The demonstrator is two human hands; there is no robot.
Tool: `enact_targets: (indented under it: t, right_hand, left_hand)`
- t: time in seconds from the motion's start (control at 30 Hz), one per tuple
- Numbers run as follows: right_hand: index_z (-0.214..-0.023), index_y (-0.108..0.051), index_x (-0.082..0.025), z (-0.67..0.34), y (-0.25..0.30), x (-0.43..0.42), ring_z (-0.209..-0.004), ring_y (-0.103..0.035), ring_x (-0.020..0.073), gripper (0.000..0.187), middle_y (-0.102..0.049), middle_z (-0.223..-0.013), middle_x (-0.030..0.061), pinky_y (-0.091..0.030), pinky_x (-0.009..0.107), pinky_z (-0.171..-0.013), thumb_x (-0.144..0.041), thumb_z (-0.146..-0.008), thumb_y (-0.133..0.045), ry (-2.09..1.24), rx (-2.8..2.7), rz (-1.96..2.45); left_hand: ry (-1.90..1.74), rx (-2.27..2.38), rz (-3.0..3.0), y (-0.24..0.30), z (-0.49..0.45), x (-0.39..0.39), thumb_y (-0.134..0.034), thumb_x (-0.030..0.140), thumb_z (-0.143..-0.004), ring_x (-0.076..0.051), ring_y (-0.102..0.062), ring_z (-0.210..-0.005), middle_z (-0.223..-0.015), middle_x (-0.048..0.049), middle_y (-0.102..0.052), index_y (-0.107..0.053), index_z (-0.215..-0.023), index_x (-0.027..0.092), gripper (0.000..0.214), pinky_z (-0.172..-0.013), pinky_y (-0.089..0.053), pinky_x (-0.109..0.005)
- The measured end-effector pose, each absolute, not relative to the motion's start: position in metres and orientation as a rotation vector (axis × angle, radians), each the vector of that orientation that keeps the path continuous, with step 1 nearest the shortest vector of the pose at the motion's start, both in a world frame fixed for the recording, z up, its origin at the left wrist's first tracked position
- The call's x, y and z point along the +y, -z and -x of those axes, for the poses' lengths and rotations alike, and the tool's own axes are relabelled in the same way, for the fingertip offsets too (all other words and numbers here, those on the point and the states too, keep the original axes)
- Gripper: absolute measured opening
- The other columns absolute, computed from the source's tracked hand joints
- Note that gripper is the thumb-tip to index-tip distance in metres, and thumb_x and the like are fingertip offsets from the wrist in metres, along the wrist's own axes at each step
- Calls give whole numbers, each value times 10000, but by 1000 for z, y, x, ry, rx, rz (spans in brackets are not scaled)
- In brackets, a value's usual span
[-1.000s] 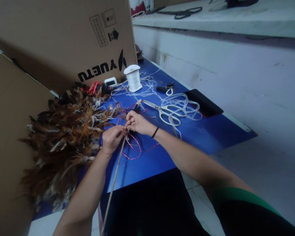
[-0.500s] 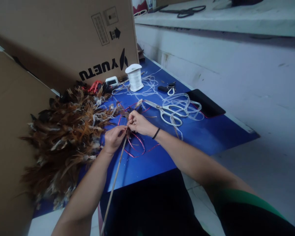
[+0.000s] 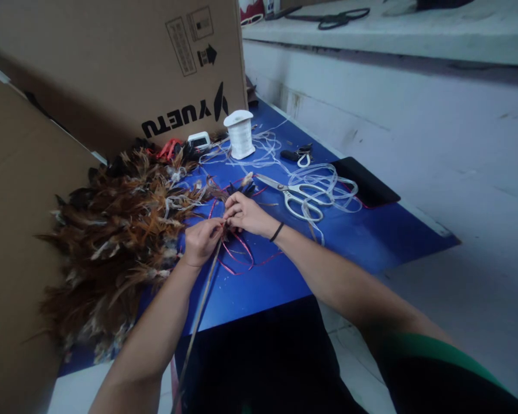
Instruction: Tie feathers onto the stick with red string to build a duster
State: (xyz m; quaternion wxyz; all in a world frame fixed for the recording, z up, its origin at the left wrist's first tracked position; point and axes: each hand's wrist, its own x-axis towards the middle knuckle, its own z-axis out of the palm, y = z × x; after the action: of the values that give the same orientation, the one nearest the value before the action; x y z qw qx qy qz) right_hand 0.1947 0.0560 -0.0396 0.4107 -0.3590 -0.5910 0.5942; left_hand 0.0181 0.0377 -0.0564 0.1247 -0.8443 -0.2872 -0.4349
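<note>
My left hand point(image 3: 202, 242) is closed around the top of a thin stick point(image 3: 197, 326) that slants down toward me. My right hand point(image 3: 245, 214), with a dark band at the wrist, pinches at the stick's tip, where red string point(image 3: 237, 257) and a few dark feathers meet. The red string loops over the blue table point(image 3: 371, 236) under both hands. A big pile of brown and black feathers point(image 3: 116, 230) lies just left of my left hand.
White-handled scissors point(image 3: 293, 192) lie on tangled clear cord point(image 3: 328, 184) right of my hands. A white thread spool point(image 3: 240, 134) stands behind them. Cardboard boxes point(image 3: 112, 69) wall the left and back. A black pad point(image 3: 362, 181) sits at the table's right edge, a pale ledge point(image 3: 392, 29) beyond.
The hands stay together at the stick's tip with only small finger movements. The view has shifted slightly, so everything sits a little further right in the frame.
</note>
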Motion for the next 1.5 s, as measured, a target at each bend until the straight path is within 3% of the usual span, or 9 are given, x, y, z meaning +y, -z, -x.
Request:
enact_targets:
  t: [0.43, 1.03, 1.3, 1.5]
  right_hand:
    - [-834, -303, -222, -192, 49, 61, -408, -507, 61, 363, -572, -590, -105, -393, 143, -388, -86, -593, -537, -1478, -1429, 891]
    - [-866, -331, -228, -193, 61, 62, -498, -508, 62, 311, -548, -624, -92, -412, 178, -511, -111, -639, -509, -1210, -1550, 876]
    - [-853, -341, -219, -194, 56, 59, -498, -528, 73, 313, -568, -634, -84, -430, 201, -518, -106, -614, -509, -1260, -1520, 898]
    - [-824, -399, -205, -194, 54, 57, -492, -532, 78, 272, -528, -590, -91, -430, 200, -499, -110, -611, -538, -1241, -1524, 924]
  left_hand:
    - [1177, -929, 2417, 62, -17, 39, -637, 213, -788, -103, -668, -666, -786, -17, -708, -597, -937, 181, 158, -644, -514, -185]
    - [1226, -1075, 2378, 62, -25, 36, -642, 171, -766, -111, -675, -629, -749, -4, -701, -532, -934, 183, 201, -621, -521, -177]
    - [1199, -1154, 2447, 61, -26, 36, -592, 168, -792, -109, -671, -657, -772, -5, -684, -533, -937, 188, 158, -652, -529, -190]
    - [1442, -1410, 2537, 61, -30, 37, -615, 195, -758, -108, -674, -673, -780, 12, -672, -508, -950, 205, 219, -668, -552, -208]
